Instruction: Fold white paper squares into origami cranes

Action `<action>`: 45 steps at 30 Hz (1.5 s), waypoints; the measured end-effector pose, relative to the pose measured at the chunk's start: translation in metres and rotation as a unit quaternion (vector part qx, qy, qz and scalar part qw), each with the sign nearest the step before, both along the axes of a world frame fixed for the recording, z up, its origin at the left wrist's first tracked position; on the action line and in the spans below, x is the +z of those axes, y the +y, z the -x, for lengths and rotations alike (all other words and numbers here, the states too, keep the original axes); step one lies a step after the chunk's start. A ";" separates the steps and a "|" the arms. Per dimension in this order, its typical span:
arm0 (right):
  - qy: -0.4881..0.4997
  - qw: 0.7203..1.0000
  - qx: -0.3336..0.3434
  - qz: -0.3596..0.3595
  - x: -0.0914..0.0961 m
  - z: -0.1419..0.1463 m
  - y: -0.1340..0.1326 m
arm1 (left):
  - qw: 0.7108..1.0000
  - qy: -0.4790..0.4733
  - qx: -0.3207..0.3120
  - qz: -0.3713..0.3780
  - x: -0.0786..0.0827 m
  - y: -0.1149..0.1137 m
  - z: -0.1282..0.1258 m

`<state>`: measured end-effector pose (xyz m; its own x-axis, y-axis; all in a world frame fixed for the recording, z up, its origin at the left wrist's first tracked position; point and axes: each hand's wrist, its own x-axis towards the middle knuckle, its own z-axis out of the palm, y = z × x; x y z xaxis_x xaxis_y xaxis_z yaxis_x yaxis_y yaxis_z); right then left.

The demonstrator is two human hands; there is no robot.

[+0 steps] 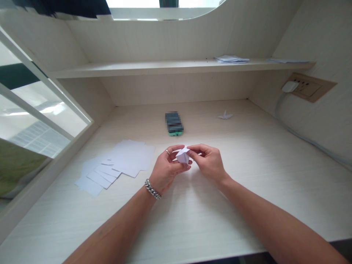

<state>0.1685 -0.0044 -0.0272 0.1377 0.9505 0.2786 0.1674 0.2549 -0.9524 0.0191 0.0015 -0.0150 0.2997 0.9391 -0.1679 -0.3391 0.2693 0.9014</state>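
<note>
A small folded piece of white paper (pixel 182 156) is held above the middle of the desk. My left hand (pixel 168 165) has its fingers and thumb closed around the left side of it. A ring and a chain bracelet are on that hand and wrist. From the right, my right hand (pixel 210 161) pinches the upper right edge of the paper between thumb and forefinger. Its other fingers are curled. Beyond the hands, a folded paper crane (pixel 225 116) rests on the desk toward the back right.
Several loose white paper sheets (pixel 132 156) lie fanned out at the left. A phone-like, pixelated object with a green end (pixel 175 134) lies behind the hands. Paper stacks (pixel 231 59) sit on the shelf (pixel 154 69). A cable (pixel 302 139) runs down the right wall from a socket (pixel 313 88).
</note>
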 end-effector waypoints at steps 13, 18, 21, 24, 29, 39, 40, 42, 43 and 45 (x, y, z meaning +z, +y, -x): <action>-0.035 0.999 -0.005 -0.004 0.000 0.001 -0.003 | 1.000 0.011 0.001 0.001 -0.001 0.000 -0.001; -0.031 1.000 -0.004 0.004 0.000 0.001 -0.002 | 1.000 0.014 -0.003 -0.001 -0.002 0.001 0.000; -0.023 1.000 -0.002 0.004 -0.001 -0.001 0.000 | 1.000 0.014 -0.007 -0.007 -0.004 0.002 0.001; -0.017 1.000 0.002 0.008 -0.001 -0.002 0.001 | 1.000 0.020 -0.010 -0.016 -0.007 0.003 0.002; -0.009 1.000 -0.002 0.016 0.001 -0.002 0.001 | 0.999 0.022 -0.018 -0.031 -0.010 0.004 0.003; 0.000 1.000 -0.004 0.014 0.000 -0.003 0.002 | 0.999 0.024 -0.046 -0.013 -0.004 0.003 0.004; -0.002 1.000 -0.004 0.013 0.000 -0.003 0.002 | 0.999 0.024 -0.048 -0.011 -0.004 0.003 0.004; -0.006 1.000 -0.005 0.010 0.000 -0.003 0.002 | 0.998 0.026 -0.052 -0.009 -0.004 0.003 0.004; -0.008 1.000 -0.005 0.009 0.000 -0.003 0.001 | 0.998 0.028 -0.057 -0.010 -0.004 0.002 0.005; -0.011 1.000 -0.005 0.008 0.000 -0.003 0.001 | 0.997 0.031 -0.066 -0.016 -0.004 0.002 0.005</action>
